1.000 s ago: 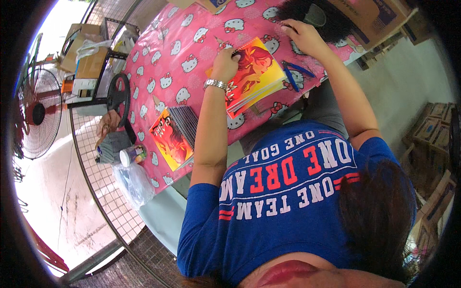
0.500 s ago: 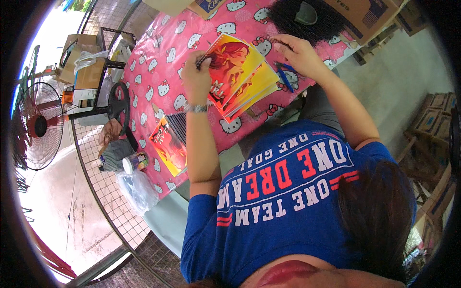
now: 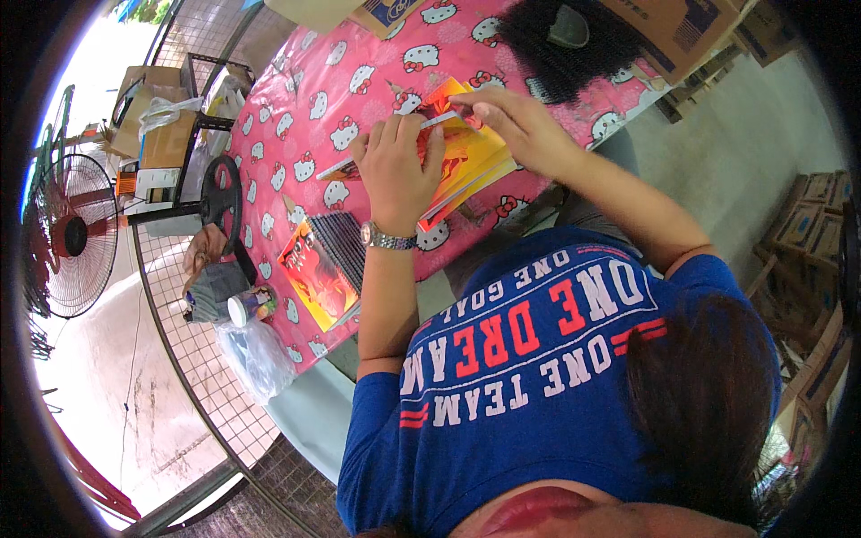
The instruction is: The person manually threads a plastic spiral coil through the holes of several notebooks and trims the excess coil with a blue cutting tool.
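Observation:
A notebook with a red and yellow illustrated cover point(image 3: 451, 92) is tipped up over a stack of matching covers point(image 3: 480, 161). My left hand point(image 3: 395, 166), with a metal watch at the wrist, is closed over its edge. At the notebook's other end, my right hand point(image 3: 520, 125) bends its fingers onto the edge; the hands hide most of the binding edge. To the left lie several notebooks point(image 3: 314, 278) with black spiral coils point(image 3: 345, 238) along one side. Beyond my right hand is a heap of black plastic coils point(image 3: 556, 63).
A pink cartoon-print cloth point(image 3: 296, 99) covers the table. Cardboard boxes point(image 3: 673, 36) stand at the far right, and more boxes point(image 3: 812, 215) are stacked beyond the table. On the left are a fan point(image 3: 76, 233), a lidded jar point(image 3: 247, 307) and a plastic bag point(image 3: 256, 359).
The top notebook has gone from lying nearly flat to tipped on edge. My right hand has moved left onto it, and my left hand has turned over its edge. The blue-handled tool is now hidden.

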The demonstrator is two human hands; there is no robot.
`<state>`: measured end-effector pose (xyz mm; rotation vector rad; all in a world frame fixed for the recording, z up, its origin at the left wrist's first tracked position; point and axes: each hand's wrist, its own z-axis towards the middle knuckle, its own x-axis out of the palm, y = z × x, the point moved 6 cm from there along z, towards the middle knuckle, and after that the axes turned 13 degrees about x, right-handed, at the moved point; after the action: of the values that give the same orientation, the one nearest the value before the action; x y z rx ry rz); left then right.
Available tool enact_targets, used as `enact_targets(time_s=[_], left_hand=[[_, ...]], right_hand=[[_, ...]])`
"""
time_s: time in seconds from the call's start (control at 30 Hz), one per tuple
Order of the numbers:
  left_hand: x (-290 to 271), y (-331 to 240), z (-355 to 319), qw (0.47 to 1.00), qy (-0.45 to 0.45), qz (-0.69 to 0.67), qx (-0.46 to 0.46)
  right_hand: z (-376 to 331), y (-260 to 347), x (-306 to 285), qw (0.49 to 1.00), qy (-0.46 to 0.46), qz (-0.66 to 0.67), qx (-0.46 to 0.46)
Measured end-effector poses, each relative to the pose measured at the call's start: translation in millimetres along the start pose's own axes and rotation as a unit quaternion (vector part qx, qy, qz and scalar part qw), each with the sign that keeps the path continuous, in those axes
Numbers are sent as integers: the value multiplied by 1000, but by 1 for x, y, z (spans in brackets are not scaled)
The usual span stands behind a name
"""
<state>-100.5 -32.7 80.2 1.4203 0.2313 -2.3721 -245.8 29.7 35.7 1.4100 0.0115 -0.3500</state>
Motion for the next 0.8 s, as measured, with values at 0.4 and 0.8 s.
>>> enact_targets(time_s=[0.4, 0.8], left_hand=[[1, 8, 0, 999, -5, -42, 12], [-1, -4, 0, 999, 4, -32, 5]], right_hand=[[25, 25, -21, 978, 36, -128, -161], [16, 4, -13, 961, 195, 14, 195]])
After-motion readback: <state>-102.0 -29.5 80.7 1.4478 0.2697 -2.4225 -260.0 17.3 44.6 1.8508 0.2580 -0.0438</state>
